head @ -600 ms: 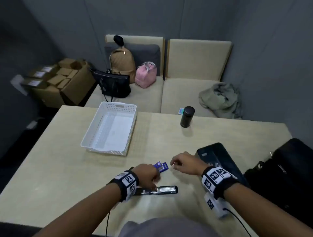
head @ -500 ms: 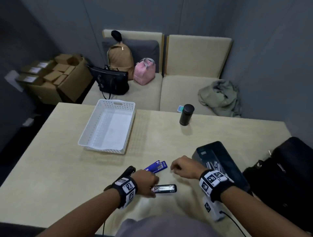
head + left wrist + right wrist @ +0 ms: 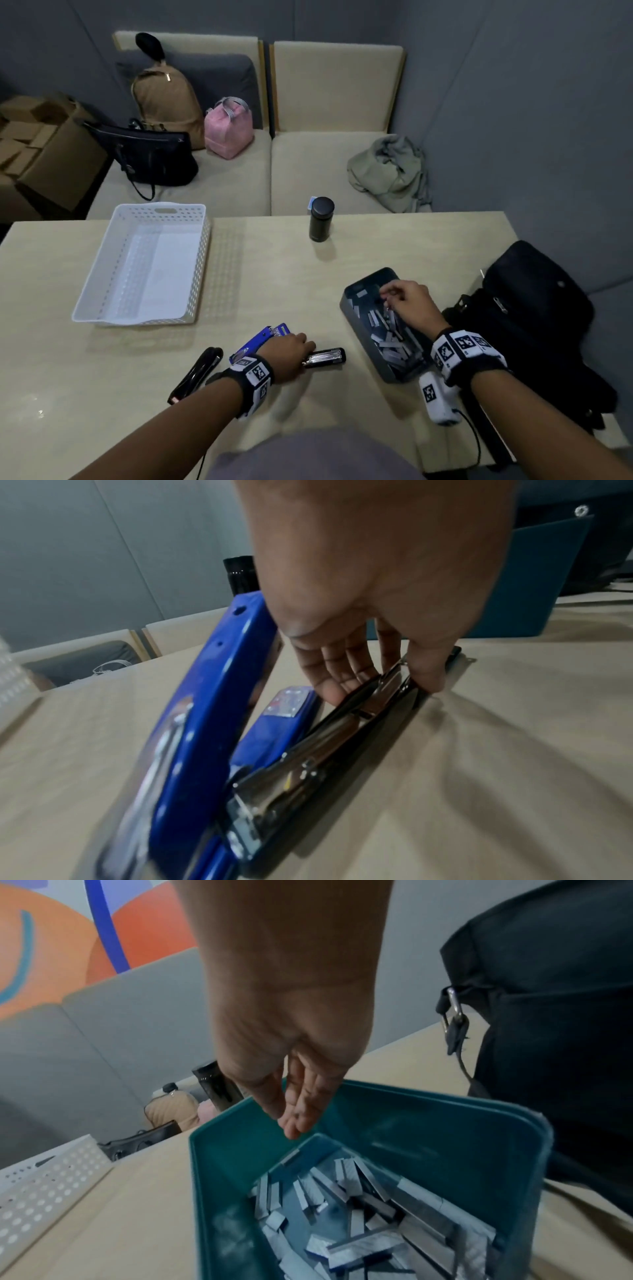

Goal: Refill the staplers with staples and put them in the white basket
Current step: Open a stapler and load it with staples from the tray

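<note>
A black stapler (image 3: 325,358) lies opened flat near the table's front edge, its metal magazine facing up. My left hand (image 3: 291,353) pinches its sides between thumb and fingers (image 3: 335,691). Just left of it is a blue stapler (image 3: 260,339), its top arm (image 3: 205,696) lifted. My right hand (image 3: 400,301) hovers over a dark teal tray (image 3: 428,1096) of loose staple strips (image 3: 359,1218); its fingers (image 3: 291,1123) hang straight down and hold nothing that I can see. The white basket (image 3: 144,267) stands at the left with nothing in it.
A black bottle (image 3: 321,219) stands at the table's far edge. A black bag (image 3: 534,315) lies on the table right of the tray. Behind the table is a beige sofa with bags and a crumpled jacket (image 3: 387,171). Cardboard boxes (image 3: 34,147) sit at the far left.
My right hand has left the spot beside the blue stapler and moved right, over the staple tray. The left hand stays on the black stapler.
</note>
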`<state>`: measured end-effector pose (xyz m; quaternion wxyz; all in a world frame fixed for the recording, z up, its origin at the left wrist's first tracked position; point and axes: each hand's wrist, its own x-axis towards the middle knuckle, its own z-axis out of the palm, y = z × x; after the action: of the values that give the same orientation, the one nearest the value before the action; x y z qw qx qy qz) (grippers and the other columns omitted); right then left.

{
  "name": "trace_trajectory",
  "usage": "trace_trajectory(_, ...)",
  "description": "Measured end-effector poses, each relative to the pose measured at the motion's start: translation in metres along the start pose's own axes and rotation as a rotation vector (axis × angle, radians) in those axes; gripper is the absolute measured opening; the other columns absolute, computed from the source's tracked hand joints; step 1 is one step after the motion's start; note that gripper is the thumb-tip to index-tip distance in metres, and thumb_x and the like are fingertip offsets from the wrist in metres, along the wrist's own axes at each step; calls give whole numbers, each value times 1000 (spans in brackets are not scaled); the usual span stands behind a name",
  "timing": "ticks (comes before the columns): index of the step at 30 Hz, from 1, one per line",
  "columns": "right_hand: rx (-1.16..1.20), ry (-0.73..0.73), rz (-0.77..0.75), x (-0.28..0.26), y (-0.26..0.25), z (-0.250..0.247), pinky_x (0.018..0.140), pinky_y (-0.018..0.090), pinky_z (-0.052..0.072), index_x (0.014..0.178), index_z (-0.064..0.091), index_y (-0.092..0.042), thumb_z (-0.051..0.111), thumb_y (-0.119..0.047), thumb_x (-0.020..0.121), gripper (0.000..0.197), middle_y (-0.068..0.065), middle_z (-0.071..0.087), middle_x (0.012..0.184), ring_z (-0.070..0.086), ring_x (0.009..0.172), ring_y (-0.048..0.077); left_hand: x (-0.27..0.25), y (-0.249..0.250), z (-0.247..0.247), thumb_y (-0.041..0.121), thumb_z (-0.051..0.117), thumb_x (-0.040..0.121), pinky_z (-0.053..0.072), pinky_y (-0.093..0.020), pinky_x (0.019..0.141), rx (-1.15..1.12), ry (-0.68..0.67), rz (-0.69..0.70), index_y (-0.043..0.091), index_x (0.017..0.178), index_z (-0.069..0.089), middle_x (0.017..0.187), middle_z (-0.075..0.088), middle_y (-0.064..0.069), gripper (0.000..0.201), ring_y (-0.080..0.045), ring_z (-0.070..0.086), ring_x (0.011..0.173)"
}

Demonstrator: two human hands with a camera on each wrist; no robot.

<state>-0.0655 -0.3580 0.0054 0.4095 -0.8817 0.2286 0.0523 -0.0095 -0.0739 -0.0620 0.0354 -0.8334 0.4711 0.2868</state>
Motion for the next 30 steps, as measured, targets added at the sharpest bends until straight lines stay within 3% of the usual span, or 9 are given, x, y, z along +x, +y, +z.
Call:
trace_trajectory(2, -69, -80, 29, 1, 10, 5, 87, 21, 55, 102, 71, -5, 52, 6, 85, 28, 7, 72, 94, 68, 86, 18, 10, 6, -4, 31, 51, 92, 49, -43, 74, 5, 11, -16, 20, 121, 53, 115, 56, -9, 31, -31, 60, 106)
trace_trajectory(4, -177, -174, 50, 6, 16, 13, 93, 31, 54, 107, 70, -7, 51, -1, 85, 30, 7, 70, 100, 66, 96, 20, 18, 12, -6, 32, 52, 91, 49, -43, 75, -6, 23, -31, 21, 120, 54, 114, 57, -8, 31, -31, 60, 106)
trace_trajectory(9, -346, -315, 3, 25, 21, 32, 93, 34, 53, 120, 65, -14, 52, -6, 86, 37, 10, 67, 120, 64, 107, 25, 25, 8, 0, 41, 61, 88, 49, -42, 82, -100, 44, -72, 25, 123, 53, 117, 57, -5, 39, -27, 58, 109)
trace_trajectory(14, -444, -359, -120, 42, 11, 46, 96, 39, 50, 117, 64, -13, 55, -10, 87, 31, 10, 62, 124, 57, 115, 29, 14, -7, 13, 50, 52, 92, 45, -36, 95, -337, 128, -171, 20, 125, 53, 117, 58, -2, 44, -22, 56, 109)
trace_trajectory(18, -483, -393, -119, 47, 6, 52, 87, 35, 54, 92, 70, -17, 55, -1, 81, 25, 5, 70, 105, 65, 100, 25, 0, -22, 21, 46, 51, 95, 43, -32, 96, -423, 164, -223, 17, 124, 55, 115, 59, -3, 42, -21, 55, 110)
trace_trajectory(22, -483, -495, -66, 42, 14, 47, 80, 34, 56, 68, 58, -24, 55, -6, 78, 20, 2, 67, 97, 64, 90, 21, -1, -24, 19, 47, 52, 94, 43, -31, 97, -443, 140, -232, 18, 124, 55, 114, 59, -2, 42, -20, 55, 109)
trace_trajectory(25, -515, -514, -30, 34, 23, 39, 78, 38, 59, 74, 64, -12, 62, -14, 79, 5, 10, 70, 95, 66, 86, 25, 8, -18, 12, 46, 56, 92, 44, -30, 96, -410, 97, -198, 19, 124, 56, 114, 59, -3, 42, -20, 57, 109)
trace_trajectory(27, -574, -526, -17, 27, 28, 37, 79, 39, 59, 83, 69, -6, 67, -18, 79, 13, 14, 71, 97, 67, 88, 28, 15, -14, 6, 46, 59, 89, 46, -31, 94, -363, 55, -184, 21, 123, 57, 115, 57, -2, 42, -20, 57, 108)
trace_trajectory(30, -646, -527, -15, 13, 30, 38, 82, 39, 58, 92, 69, -7, 76, -24, 75, 25, 11, 69, 102, 66, 94, 29, 25, -13, 1, 44, 63, 85, 48, -32, 91, -326, -25, -170, 22, 121, 56, 116, 56, -3, 42, -22, 59, 106)
